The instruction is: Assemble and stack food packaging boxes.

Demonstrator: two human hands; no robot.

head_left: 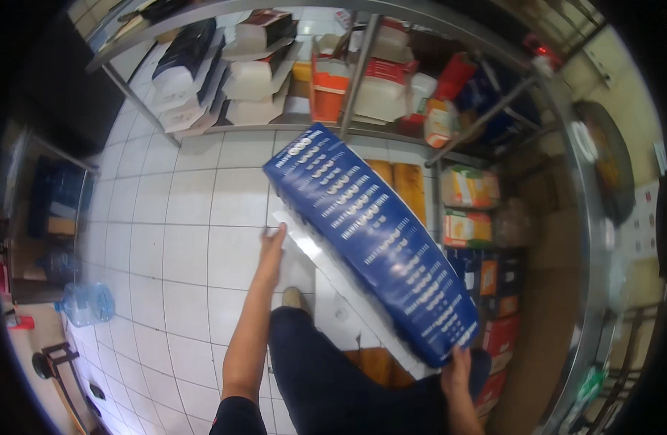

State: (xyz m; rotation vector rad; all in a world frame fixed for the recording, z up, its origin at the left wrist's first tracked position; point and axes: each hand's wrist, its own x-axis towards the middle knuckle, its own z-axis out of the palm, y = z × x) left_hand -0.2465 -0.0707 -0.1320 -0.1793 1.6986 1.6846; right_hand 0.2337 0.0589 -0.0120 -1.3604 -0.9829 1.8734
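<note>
A long stack of nested blue cardboard boxes, patterned with rows of white print, lies slantwise before me. Its far end points toward the shelf and its near end reaches my right thigh. My right hand grips the near right corner, with part of its fingers hidden. A white cardboard flap sticks out along the stack's left side. Just beside the tip of that flap is my left hand, slightly blurred, its fingers apart and nothing seen in them.
Ahead stands a metal shelf carrying several stacks of folded cartons and an orange box. Piled boxes line the right. A wooden pallet shows behind the stack. On the left, a clear water jug rests on white floor tiles.
</note>
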